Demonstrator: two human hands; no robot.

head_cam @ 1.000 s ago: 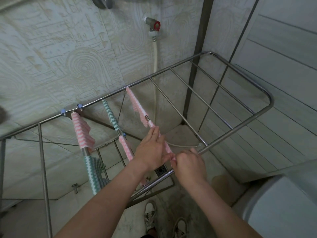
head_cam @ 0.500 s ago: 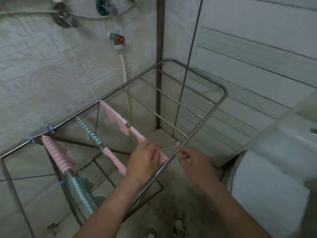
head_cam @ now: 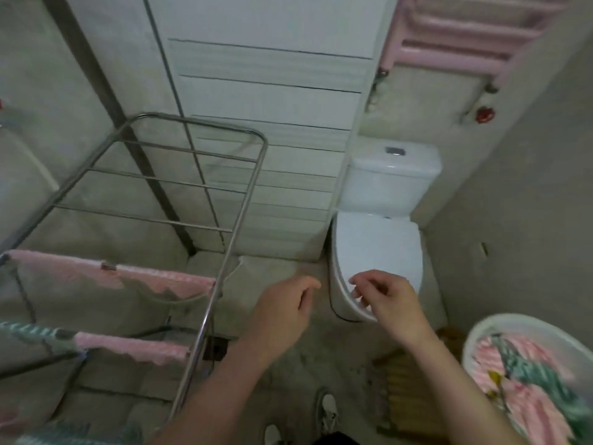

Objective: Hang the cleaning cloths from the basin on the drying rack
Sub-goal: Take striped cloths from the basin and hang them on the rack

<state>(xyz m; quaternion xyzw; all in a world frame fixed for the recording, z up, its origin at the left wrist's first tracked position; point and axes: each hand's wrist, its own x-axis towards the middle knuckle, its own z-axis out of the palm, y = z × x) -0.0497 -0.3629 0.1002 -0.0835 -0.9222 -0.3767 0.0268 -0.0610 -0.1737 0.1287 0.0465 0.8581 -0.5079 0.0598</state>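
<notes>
Near edge: shoes (head_cam: 328, 409), toes pointing into the room. Slatted wooden mat (head_cam: 401, 377) just right of them. Low right: white basin (head_cam: 478, 332), part cut off by the frame. A heap of cloths (head_cam: 529, 390) sits inside, pink-striped and teal-striped mixed together.

Both forearms are stretched forward. The left hand (head_cam: 282, 313) is in mid-air just right of the rack's side rail, fingers loosely curled, grasping nothing. The right hand (head_cam: 388, 303) is level with it, fingers slack and slightly spread, also released. The hands are apart, and neither touches rack or basin.

Left side: steel drying rack (head_cam: 247, 200). The nearer visible rail carries a teal cloth (head_cam: 29, 332) and a pink cloth (head_cam: 134, 346) side by side. The next rail has a second pink cloth (head_cam: 154, 277) draped along it. The rails beyond are plain steel bars. The image is blurred here and edge detail is soft.

Past the hands: toilet (head_cam: 378, 248), lid down, with cistern (head_cam: 391, 178) behind. Far back: white panelled wall (head_cam: 272, 101). Top right: pink radiator (head_cam: 449, 33), red valve (head_cam: 484, 114) below it.
</notes>
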